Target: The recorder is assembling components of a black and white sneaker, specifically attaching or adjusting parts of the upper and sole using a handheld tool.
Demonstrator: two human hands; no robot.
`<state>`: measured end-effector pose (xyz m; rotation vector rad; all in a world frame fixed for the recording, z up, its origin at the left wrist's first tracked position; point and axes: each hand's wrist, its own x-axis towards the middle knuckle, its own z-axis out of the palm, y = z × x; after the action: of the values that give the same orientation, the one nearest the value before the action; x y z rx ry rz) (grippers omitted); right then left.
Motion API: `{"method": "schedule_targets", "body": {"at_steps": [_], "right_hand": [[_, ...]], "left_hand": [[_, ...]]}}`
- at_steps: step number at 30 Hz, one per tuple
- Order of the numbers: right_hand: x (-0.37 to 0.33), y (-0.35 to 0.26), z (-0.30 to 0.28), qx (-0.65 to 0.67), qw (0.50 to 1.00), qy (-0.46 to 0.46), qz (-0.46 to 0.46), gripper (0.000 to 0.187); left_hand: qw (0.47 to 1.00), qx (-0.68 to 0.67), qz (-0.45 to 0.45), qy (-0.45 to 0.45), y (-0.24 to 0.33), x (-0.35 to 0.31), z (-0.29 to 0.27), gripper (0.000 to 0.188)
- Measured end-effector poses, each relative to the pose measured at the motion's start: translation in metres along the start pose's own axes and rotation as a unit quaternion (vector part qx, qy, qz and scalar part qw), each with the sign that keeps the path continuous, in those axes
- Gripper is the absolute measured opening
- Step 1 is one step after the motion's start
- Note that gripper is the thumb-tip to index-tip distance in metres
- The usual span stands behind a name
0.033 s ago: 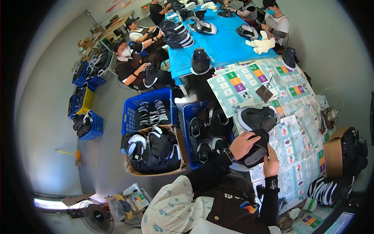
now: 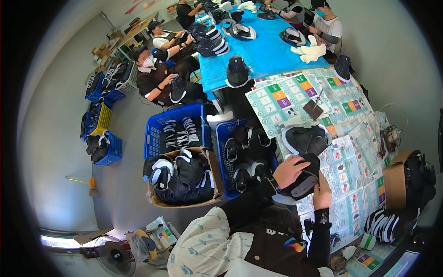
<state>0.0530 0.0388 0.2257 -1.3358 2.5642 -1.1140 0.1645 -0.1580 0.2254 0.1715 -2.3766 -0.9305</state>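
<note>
Over the near left edge of the paper-covered table, I hold a black shoe upper [image 2: 300, 183] with a pale lower edge between both hands. My left hand [image 2: 288, 171] is closed on its far left side, fingers laid across the dark material. My right hand [image 2: 322, 194] grips the right side, its thumb against the edge; some of its fingers are hidden behind the upper. Just beyond my hands, another black shoe upper [image 2: 308, 140] with a light grey rim lies on the printed sheets.
Left of the table stand a blue crate [image 2: 221, 159] of uppers, a cardboard box [image 2: 217, 177] heaped with more, and another blue crate [image 2: 150, 138]. A dark brush-like tool [image 2: 313, 110] lies on the sheets [image 2: 341, 184]. Several people work around the blue table [image 2: 267, 60].
My right hand has shifted slightly to the right, and the upper has tilted a little with it. My left hand has moved barely rightward, still holding the upper.
</note>
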Motion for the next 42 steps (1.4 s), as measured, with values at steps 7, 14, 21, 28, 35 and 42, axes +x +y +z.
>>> {"method": "schedule_targets", "body": {"at_steps": [7, 14, 21, 28, 35, 42], "right_hand": [[-0.045, 0.059, -0.002, -0.065, 0.995, 0.033, 0.068, 0.043], [-0.069, 0.082, 0.002, -0.064, 0.98, -0.01, 0.186, 0.039], [-0.072, 0.079, -0.019, -0.039, 0.989, 0.089, 0.108, 0.038], [-0.075, 0.073, -0.025, -0.056, 0.99, 0.083, 0.104, 0.036], [-0.098, 0.13, -0.005, -0.007, 0.986, -0.014, 0.169, 0.036], [-0.085, 0.076, -0.019, -0.099, 0.989, 0.078, 0.08, 0.037]], "left_hand": [[0.987, -0.095, 0.023, -0.129, -0.009, -0.002, 0.037, 0.04], [0.421, -0.848, -0.178, -0.268, 0.103, 0.055, -0.056, 0.04], [0.14, -0.862, 0.261, -0.41, 0.187, 0.075, -0.105, 0.066], [0.271, -0.8, 0.262, -0.466, 0.201, 0.055, -0.09, 0.026], [0.768, -0.55, -0.026, -0.326, 0.158, 0.062, -0.06, 0.025], [0.979, 0.017, 0.098, -0.179, 0.026, 0.009, 0.082, 0.044]]}}
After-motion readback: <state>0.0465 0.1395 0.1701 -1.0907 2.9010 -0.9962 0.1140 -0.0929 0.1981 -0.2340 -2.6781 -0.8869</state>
